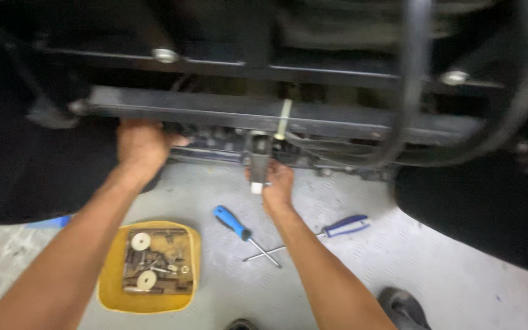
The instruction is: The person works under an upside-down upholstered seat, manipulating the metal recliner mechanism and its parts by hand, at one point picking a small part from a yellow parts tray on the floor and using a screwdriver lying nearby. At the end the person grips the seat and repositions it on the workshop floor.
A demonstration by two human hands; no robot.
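Right grip on bracket, left grip under frame edge

Floor here is plain grey concrete, kinda scuffed, with a faint stamped or textured pattern on the right side. The light is soft and even on the floor, but everything up top sits in deep shadow. A yellow tray full of bolts, washers and small hardware sits on the concrete at lower left. A bit of something blue pokes out at the left edge, too hidden to tell what. A dark shoe shows at the bottom.
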